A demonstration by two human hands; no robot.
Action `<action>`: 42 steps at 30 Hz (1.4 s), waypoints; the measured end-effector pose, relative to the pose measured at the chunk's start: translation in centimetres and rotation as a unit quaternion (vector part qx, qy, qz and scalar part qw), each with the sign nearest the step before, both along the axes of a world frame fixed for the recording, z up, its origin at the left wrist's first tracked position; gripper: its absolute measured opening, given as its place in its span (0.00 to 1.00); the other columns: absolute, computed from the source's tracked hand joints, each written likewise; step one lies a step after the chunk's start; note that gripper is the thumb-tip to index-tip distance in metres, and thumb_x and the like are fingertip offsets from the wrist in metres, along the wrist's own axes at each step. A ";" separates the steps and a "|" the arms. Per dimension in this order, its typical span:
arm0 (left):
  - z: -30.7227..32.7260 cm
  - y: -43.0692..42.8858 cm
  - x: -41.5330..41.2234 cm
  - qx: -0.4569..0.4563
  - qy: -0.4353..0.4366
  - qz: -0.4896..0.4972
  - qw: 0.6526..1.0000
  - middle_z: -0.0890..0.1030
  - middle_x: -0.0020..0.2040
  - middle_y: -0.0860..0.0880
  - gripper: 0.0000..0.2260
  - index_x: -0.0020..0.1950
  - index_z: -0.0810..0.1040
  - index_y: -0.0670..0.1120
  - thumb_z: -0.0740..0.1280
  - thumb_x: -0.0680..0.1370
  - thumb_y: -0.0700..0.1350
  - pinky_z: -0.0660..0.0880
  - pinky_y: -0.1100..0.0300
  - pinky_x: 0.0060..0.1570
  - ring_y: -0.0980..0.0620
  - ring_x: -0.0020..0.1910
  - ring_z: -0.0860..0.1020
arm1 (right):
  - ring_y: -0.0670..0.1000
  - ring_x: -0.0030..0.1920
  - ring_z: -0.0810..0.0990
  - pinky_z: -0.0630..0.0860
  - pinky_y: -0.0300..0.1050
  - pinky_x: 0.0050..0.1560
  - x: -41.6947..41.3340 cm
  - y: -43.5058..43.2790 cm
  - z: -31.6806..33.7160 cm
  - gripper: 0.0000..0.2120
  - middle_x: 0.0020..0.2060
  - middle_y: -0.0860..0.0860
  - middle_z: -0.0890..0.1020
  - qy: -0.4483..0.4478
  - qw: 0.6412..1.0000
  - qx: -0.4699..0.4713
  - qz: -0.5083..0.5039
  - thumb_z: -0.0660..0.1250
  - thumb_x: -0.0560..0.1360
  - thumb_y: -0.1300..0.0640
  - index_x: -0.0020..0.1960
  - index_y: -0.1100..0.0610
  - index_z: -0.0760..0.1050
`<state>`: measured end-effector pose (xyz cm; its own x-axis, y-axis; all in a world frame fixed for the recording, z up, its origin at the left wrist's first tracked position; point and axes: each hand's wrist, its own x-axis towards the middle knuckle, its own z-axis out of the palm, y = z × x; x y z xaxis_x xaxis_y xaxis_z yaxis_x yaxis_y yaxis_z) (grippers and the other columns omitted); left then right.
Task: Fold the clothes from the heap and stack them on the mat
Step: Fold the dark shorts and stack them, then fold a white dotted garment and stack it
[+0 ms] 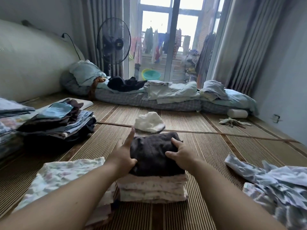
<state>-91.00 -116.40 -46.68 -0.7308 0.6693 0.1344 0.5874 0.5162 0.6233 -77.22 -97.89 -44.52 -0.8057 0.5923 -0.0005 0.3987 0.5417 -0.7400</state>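
head view: dark folded garment (154, 151) lies under both hands' spread fingers (172, 143), atop the pale stack (152, 188).

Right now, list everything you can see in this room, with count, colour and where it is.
dark folded garment: one, charcoal, atop centre stack
centre stack: one, pale pink floral, on mat
mat: one, striped brown, floor
floral stack: one, pale, front left
dark stack: one, mixed, left
white garment: one, unfolded, beyond centre stack
heap: one, blue-grey, right
fan: one, black, by curtain
basin: one, green, balcony
left hand: on garment
right hand: on garment
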 end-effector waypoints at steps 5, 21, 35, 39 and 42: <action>-2.3 1.5 -0.5 -0.142 0.004 -0.021 0.990 0.51 0.79 0.49 0.38 0.77 0.51 0.61 0.60 0.68 0.52 0.63 0.54 0.67 0.44 0.74 0.60 | 0.64 0.72 0.55 0.54 0.59 0.72 -0.2 1.4 -3.9 0.50 0.73 0.57 0.57 -0.184 0.981 0.056 -0.017 0.63 0.59 0.23 0.76 0.38 0.52; 0.4 0.6 17.8 -0.097 0.173 -0.179 0.964 0.44 0.79 0.55 0.38 0.78 0.40 0.57 0.60 0.76 0.58 0.43 0.43 0.74 0.54 0.77 0.39 | 0.58 0.77 0.49 0.50 0.67 0.71 19.5 -6.2 -1.4 0.42 0.77 0.50 0.40 -0.115 0.975 0.173 -0.083 0.62 0.69 0.29 0.76 0.38 0.46; -4.8 14.2 38.4 -0.142 0.255 -0.396 0.871 0.53 0.79 0.52 0.38 0.77 0.43 0.59 0.63 0.74 0.59 0.54 0.44 0.74 0.48 0.77 0.52 | 0.51 0.74 0.59 0.57 0.59 0.71 41.5 -2.5 -6.7 0.33 0.76 0.49 0.56 -0.101 0.946 0.068 -0.299 0.64 0.71 0.36 0.73 0.41 0.60; -5.3 22.5 38.5 -0.147 0.262 -0.324 0.897 0.46 0.79 0.49 0.42 0.77 0.42 0.60 0.66 0.72 0.60 0.55 0.42 0.74 0.43 0.77 0.48 | 0.50 0.74 0.58 0.56 0.60 0.71 43.7 -0.1 -8.7 0.31 0.76 0.49 0.56 -0.134 0.942 0.047 -0.306 0.63 0.73 0.37 0.73 0.41 0.60; -5.1 27.1 38.4 -0.205 0.240 -0.258 0.913 0.40 0.78 0.41 0.43 0.73 0.36 0.67 0.67 0.73 0.60 0.71 0.44 0.61 0.33 0.73 0.57 | 0.49 0.74 0.58 0.52 0.61 0.71 44.3 0.4 -9.7 0.31 0.76 0.48 0.54 -0.141 0.945 0.040 -0.292 0.63 0.73 0.37 0.73 0.41 0.59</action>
<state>-52.64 -89.32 -51.83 -0.2272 0.9737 0.0184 0.9730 0.2262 0.0466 -32.94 -97.47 -54.23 -0.3155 0.9432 -0.1041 0.8226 0.2172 -0.5255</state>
